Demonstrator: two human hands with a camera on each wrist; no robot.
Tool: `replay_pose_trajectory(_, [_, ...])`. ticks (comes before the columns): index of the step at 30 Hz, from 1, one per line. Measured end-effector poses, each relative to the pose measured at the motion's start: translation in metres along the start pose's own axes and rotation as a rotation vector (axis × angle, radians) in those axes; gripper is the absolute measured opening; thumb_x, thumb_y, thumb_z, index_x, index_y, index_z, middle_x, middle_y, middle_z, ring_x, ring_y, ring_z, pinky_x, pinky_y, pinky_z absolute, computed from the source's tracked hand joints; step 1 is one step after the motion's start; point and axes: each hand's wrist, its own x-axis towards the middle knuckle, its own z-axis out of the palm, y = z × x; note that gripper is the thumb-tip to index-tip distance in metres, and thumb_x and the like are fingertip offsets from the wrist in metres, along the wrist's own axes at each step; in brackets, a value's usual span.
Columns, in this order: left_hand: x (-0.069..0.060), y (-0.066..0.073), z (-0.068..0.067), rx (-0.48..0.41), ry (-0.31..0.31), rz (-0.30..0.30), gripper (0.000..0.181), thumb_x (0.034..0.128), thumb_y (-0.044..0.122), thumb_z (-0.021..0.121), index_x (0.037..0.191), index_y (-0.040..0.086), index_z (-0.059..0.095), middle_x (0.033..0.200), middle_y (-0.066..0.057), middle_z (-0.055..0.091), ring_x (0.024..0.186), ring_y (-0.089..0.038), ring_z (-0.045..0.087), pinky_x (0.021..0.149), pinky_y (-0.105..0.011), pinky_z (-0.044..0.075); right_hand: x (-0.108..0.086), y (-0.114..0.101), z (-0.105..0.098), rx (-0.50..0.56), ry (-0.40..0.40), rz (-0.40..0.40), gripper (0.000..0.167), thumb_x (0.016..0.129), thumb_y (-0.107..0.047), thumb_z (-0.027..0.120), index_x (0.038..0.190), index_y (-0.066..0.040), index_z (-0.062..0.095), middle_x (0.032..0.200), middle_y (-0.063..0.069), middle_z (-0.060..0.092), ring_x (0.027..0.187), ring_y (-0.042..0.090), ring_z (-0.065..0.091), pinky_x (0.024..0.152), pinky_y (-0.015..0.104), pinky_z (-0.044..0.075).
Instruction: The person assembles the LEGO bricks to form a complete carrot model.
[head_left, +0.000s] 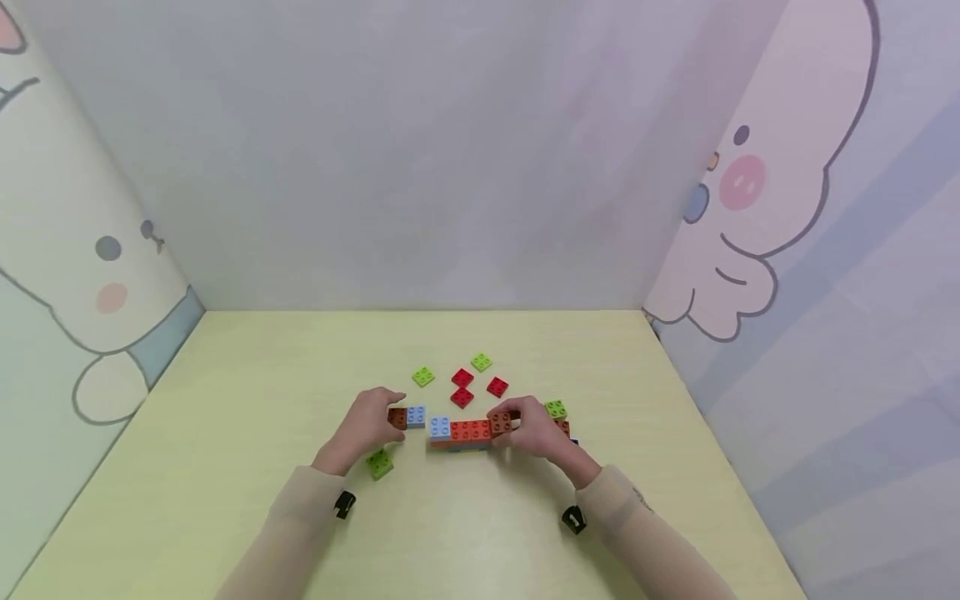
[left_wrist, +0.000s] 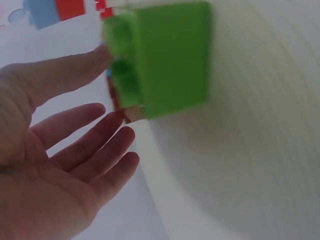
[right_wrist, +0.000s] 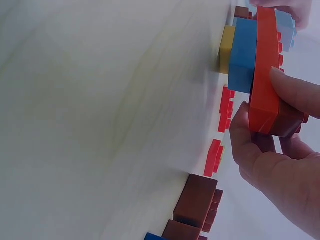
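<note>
In the head view my right hand [head_left: 531, 429] pinches a brown brick [head_left: 500, 422] at the right end of a stacked brick build. That build has red bricks [head_left: 470, 430] and a light blue brick [head_left: 439, 428] on top; the right wrist view shows a long red brick [right_wrist: 265, 75] over blue [right_wrist: 243, 55] and yellow [right_wrist: 227, 50] ones. My left hand [head_left: 365, 423] has thumb and fingers spread around another brown brick [head_left: 397, 417], apparently without gripping it. Beside that lies a light blue brick [head_left: 416, 417]. A green brick [left_wrist: 175, 57] stands close to the left thumb.
Behind the build lie small red bricks [head_left: 462, 397] and light green bricks [head_left: 423, 377]. Right of my right hand are a green brick [head_left: 556, 409] and brown bricks [right_wrist: 196, 200], with a blue one [right_wrist: 152, 236] partly cut off. Walls border the pale table [head_left: 300, 350].
</note>
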Motion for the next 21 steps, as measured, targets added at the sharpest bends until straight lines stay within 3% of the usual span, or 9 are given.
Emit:
replay_pose_trajectory(3, [0.003, -0.007, 0.005, -0.005, -0.02, -0.048, 0.062, 0.0662, 0.006, 0.085, 0.122, -0.003, 0.061, 0.117, -0.015, 0.059, 0.102, -0.027, 0.052, 0.088, -0.044, 0.044, 0.001, 0.0, 0.001, -0.001, -0.005, 0.006, 0.036, 0.072, -0.01, 0.083, 0.106, -0.013, 0.072, 0.1, -0.004, 0.064, 0.093, 0.018, 0.057, 0.082, 0.041, 0.046])
replay_pose_trajectory(8, [0.003, -0.014, 0.009, 0.003, -0.018, -0.029, 0.044, 0.0699, 0.005, 0.082, 0.111, -0.001, 0.068, 0.106, -0.01, 0.062, 0.093, -0.023, 0.053, 0.081, -0.041, 0.045, 0.001, -0.001, 0.001, -0.015, -0.01, 0.014, 0.037, 0.072, -0.011, 0.083, 0.106, -0.014, 0.071, 0.1, -0.005, 0.063, 0.094, 0.017, 0.056, 0.082, 0.04, 0.046])
replay_pose_trajectory(16, [-0.003, -0.012, -0.007, 0.046, -0.021, -0.018, 0.037, 0.0709, 0.001, 0.079, 0.107, 0.001, 0.07, 0.1, -0.008, 0.063, 0.091, -0.023, 0.054, 0.081, -0.042, 0.047, 0.0, -0.003, 0.0, 0.005, -0.017, 0.022, 0.036, 0.072, -0.012, 0.083, 0.106, -0.015, 0.071, 0.1, -0.004, 0.063, 0.094, 0.018, 0.056, 0.081, 0.041, 0.046])
replay_pose_trajectory(21, [-0.004, -0.002, -0.018, 0.085, 0.023, 0.076, 0.034, 0.0706, -0.002, 0.076, 0.104, 0.0, 0.071, 0.094, -0.005, 0.064, 0.087, -0.021, 0.055, 0.079, -0.04, 0.047, 0.0, -0.003, 0.0, -0.007, -0.012, 0.02, 0.037, 0.072, -0.01, 0.083, 0.106, -0.015, 0.071, 0.1, -0.004, 0.063, 0.094, 0.018, 0.056, 0.082, 0.04, 0.046])
